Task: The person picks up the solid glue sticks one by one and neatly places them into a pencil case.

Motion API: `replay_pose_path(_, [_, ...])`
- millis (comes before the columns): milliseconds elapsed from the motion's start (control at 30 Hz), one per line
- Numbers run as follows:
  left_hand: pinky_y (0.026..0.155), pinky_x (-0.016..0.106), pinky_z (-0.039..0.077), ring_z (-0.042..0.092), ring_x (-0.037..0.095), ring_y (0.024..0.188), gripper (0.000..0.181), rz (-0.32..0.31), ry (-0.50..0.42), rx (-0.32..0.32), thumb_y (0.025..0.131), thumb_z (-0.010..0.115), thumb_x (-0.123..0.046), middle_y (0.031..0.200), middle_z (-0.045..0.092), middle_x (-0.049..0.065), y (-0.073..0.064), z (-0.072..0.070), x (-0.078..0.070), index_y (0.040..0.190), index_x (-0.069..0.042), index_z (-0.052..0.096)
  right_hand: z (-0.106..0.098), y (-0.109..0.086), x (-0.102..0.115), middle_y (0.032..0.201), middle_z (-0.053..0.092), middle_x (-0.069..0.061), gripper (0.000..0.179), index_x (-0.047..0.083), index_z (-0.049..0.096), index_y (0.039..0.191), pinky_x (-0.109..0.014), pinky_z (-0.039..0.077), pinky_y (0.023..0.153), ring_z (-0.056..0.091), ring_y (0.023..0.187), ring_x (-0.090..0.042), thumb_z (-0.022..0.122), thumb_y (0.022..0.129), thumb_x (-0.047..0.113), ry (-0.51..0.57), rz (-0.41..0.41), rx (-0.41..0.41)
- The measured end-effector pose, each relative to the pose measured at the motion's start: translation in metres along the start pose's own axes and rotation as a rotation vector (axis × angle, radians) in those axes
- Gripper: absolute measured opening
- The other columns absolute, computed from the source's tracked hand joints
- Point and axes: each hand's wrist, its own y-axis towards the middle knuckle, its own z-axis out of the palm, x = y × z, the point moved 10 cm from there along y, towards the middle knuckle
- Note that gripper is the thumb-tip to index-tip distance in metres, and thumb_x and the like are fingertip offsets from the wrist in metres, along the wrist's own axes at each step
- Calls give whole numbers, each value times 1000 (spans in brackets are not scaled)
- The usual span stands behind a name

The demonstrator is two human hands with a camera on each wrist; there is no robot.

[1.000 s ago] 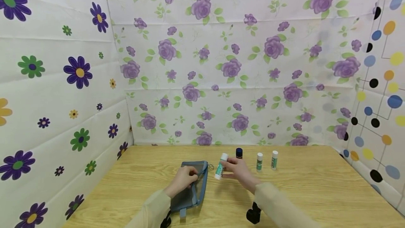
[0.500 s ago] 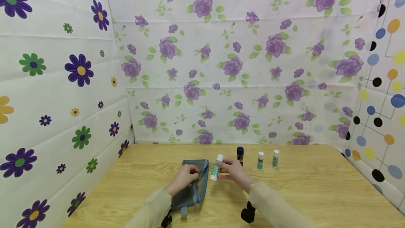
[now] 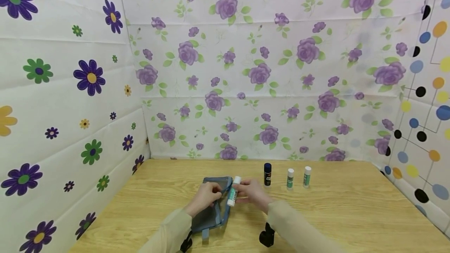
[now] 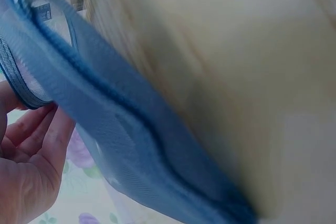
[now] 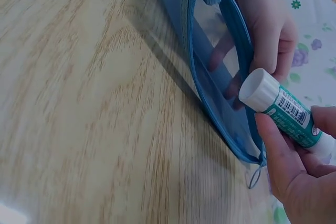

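Note:
A blue mesh zipper pouch (image 3: 205,220) lies on the table, its zipped mouth gaping towards the right, as the right wrist view shows. My left hand (image 3: 204,197) pinches the pouch's upper edge and holds the mouth apart; some fingers show through the mesh. In my right hand (image 3: 254,194) is a white and green glue stick (image 5: 294,114), gripped between thumb and fingers and tilted. One white end of it is right at the pouch's opening, outside the mesh. In the left wrist view the pouch (image 4: 121,114) covers much of the scene.
Behind the right hand stand a dark glue stick with a navy cap (image 3: 267,174) and two white and green glue sticks, one nearer (image 3: 290,179) and one farther right (image 3: 307,177). Patterned cloth walls (image 3: 225,128) close off the back and sides of the wooden table (image 3: 334,206).
My right hand has carried the glue stick leftwards to the pouch's mouth, uncovering the dark glue stick behind. The left hand keeps its hold on the pouch.

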Motion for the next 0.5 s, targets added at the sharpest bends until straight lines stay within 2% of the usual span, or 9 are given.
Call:
replay_pose_path(233, [42,27,45,52,18,47,11,-6,-9,3,84,56,-1,72,56,0,0,1,1,92,1,64,7,-4,-4,89,60,-20,33,-15,52,111,-46,47,75,60,85,-34,57,89,10,-32,57,-40])
replay_pose_path(500, [43,27,45,52,15,49,12,-12,-7,-2,84,56,-2,73,56,1,0,0,1,92,1,64,7,-3,-12,85,60,-20,25,-13,54,102,-45,49,69,61,80,-34,58,88,7,-68,108,-87])
